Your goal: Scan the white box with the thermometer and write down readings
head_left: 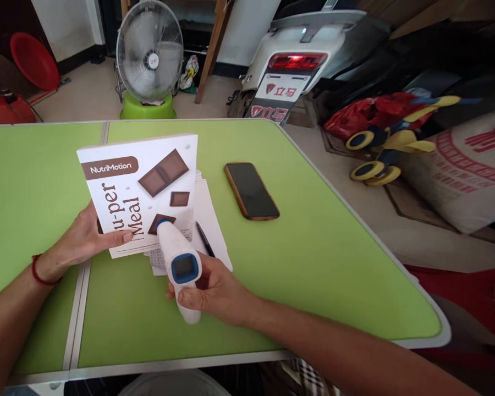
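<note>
The left hand [88, 234] gripped the near edge of a white pouch [142, 192], thumb laid across its printed face just under the words "Super Meal" and the other fingers hidden behind it. The pouch carried a brown "NutriMotion" label and pictures of chocolate pieces; it was tilted up towards the camera, its lower edge close to the green worktop [313, 264]. A red band [39, 273] circled the left wrist.

The right hand [214, 289] was closed around the handle of a white and blue infrared thermometer [177, 258], thumb on the near side of the grip. The thermometer's blue-rimmed tip was right against the lower part of the pouch's face, beside the smallest chocolate picture, and its small screen faced up. Whether the tip touched the pouch could not be told.

Under the pouch and to its right lay a white sheet of paper [210, 214], with a dark pen [204, 237] resting on it just right of the thermometer. Further right of the pouch, well apart from it, a phone [251, 190] in a brown case lay face up on the worktop, screen dark.

Beyond the pouch, past the far edge of the worktop, a standing fan [149, 52] sat on a green stool [147, 107] on the floor. To the right of the fan was the rear of a white scooter [297, 60] with a red tail light.
</note>
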A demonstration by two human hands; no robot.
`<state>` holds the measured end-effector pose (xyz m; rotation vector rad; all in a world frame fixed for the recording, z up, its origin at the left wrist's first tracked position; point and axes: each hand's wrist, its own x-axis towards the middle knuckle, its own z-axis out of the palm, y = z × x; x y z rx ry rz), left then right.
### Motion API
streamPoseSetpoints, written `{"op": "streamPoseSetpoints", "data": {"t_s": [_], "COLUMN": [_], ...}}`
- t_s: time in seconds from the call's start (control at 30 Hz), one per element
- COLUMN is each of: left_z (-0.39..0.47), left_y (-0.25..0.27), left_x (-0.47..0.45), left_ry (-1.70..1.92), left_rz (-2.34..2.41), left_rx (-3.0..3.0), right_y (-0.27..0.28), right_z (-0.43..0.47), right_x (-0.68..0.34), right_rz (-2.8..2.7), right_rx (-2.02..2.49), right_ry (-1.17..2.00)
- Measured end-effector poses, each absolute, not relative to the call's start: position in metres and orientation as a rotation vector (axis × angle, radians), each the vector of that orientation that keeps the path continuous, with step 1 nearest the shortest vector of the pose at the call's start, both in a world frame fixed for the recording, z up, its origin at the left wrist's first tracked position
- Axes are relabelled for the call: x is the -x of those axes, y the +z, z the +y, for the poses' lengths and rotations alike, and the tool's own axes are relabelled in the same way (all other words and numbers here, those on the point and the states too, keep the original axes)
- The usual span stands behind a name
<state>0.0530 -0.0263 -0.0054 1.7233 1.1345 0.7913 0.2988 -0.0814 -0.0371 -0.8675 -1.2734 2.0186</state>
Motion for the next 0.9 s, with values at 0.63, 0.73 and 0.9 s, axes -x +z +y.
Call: {"op": "streamPoseSetpoints", "data": {"t_s": [0.63,0.73,0.9], "left_z": [-0.017,-0.012,-0.007], "left_y": [-0.010,-0.013,-0.016], "left_x": [-0.042,-0.036,-0.031], "left_ry": [1.186,1.208,1.150], "left_rz": [1.252,1.363,1.453], "left_rx": [-1.843,-1.846,-1.886], "right_y": [-0.007,-0.009,-0.012], "right_z": [-0.045,-0.036,-0.034], "right_x": [-0.389,-0.408,-0.411], "right_rz": [-2.227,-2.491,-2.632], "right_rx": [1.174,1.369,1.722], "right_ry": [0.586,0.391,0.268]}}
